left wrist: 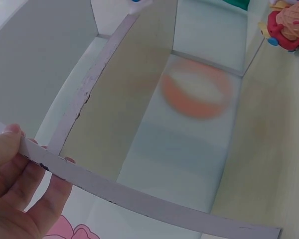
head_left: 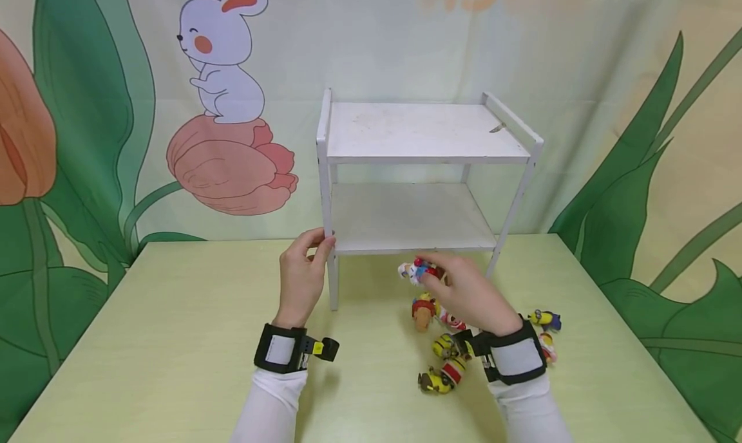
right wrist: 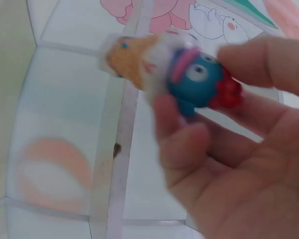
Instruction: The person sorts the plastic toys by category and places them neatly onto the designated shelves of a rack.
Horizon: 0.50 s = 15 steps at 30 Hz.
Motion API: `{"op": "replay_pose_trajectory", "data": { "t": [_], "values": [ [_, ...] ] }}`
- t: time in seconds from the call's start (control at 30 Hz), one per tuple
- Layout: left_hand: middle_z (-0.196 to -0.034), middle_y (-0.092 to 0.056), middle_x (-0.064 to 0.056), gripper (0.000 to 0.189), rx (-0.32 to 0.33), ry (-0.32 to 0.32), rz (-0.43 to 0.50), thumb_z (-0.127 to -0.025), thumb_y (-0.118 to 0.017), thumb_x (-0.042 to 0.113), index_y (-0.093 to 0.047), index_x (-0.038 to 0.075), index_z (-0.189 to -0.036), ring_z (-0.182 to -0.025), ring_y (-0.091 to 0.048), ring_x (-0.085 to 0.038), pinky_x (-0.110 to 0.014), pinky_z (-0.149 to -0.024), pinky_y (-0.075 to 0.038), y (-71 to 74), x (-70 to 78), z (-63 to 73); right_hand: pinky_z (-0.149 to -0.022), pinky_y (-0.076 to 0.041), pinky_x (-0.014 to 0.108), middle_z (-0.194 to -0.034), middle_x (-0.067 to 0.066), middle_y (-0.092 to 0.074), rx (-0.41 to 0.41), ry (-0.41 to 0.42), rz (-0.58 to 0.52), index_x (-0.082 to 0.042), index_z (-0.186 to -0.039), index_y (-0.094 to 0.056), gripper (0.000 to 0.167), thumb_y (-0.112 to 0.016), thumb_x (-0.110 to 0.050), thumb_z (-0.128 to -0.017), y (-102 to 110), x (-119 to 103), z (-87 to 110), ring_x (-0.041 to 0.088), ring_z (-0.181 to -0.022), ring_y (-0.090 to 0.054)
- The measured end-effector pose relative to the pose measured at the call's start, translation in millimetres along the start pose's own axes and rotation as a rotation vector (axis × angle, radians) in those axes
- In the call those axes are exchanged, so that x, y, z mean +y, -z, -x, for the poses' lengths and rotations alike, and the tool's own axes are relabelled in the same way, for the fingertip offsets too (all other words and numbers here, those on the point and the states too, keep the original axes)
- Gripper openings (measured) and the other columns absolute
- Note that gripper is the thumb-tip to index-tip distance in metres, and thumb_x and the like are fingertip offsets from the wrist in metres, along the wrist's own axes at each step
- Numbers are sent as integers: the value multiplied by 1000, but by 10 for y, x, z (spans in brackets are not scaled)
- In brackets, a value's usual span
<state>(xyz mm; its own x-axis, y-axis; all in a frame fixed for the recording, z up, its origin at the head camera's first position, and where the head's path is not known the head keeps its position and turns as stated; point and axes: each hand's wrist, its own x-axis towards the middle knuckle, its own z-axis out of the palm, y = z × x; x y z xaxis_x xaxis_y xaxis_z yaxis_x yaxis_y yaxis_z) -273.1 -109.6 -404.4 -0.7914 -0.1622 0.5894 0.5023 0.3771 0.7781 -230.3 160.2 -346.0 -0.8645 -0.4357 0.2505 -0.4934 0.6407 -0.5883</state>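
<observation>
My left hand (head_left: 303, 275) grips the front left leg (left wrist: 139, 199) of a small white two-tier shelf (head_left: 411, 217), fingers and thumb around it at the lower board's height. My right hand (head_left: 472, 295) pinches a small toy figurine (right wrist: 194, 79) between thumb and fingers. The figurine has a blue head with big eyes, a red top and a tan cone-like base. It is held sideways, just in front of the lower board's front edge. Beneath it on the table lie a red and tan figurine (head_left: 423, 313) and a partly hidden pink and white one (head_left: 453, 320).
Several yellow minion-like figurines (head_left: 436, 382) lie near my right wrist. To its right are a yellow and blue figurine (head_left: 549, 320) and a half-hidden pink one (head_left: 548, 348). The shelf stands at the back of the light green table (head_left: 174, 340), before a printed curtain (head_left: 371, 37).
</observation>
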Motion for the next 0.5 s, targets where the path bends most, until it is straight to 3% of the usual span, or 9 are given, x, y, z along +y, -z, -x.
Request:
{"op": "replay_pose_trajectory", "data": {
  "t": [0.13, 0.33, 0.5],
  "values": [
    [-104, -69, -7, 22, -1, -4, -10, -95, -64, 17, -69, 4, -114, -94, -62, -18, -36, -74, -54, 19, -4, 3, -54, -43, 29, -121, 7, -63, 76, 64, -29, -4, -139, -53, 39, -55, -15, -101, 10, -14, 2, 14, -60, -47],
    [-103, -69, -7, 21, 9, -18, -15, -95, -65, 14, -69, 3, -113, -94, -63, -19, -37, -73, -55, 35, -16, -6, -48, -39, 26, -98, 5, -64, 158, 154, -53, 1, -138, -51, 39, -55, -12, -101, 12, -25, -40, 11, -49, -39],
    [-104, -69, -9, 22, -5, -20, -6, -95, -64, 16, -69, 3, -112, -95, -62, -20, -39, -74, -55, 4, -12, -6, -49, -35, 26, -85, 5, -61, 192, 188, 5, 1, -135, -53, 37, -55, -12, -101, 74, -63, -162, 11, -50, -37]
  ]
}}
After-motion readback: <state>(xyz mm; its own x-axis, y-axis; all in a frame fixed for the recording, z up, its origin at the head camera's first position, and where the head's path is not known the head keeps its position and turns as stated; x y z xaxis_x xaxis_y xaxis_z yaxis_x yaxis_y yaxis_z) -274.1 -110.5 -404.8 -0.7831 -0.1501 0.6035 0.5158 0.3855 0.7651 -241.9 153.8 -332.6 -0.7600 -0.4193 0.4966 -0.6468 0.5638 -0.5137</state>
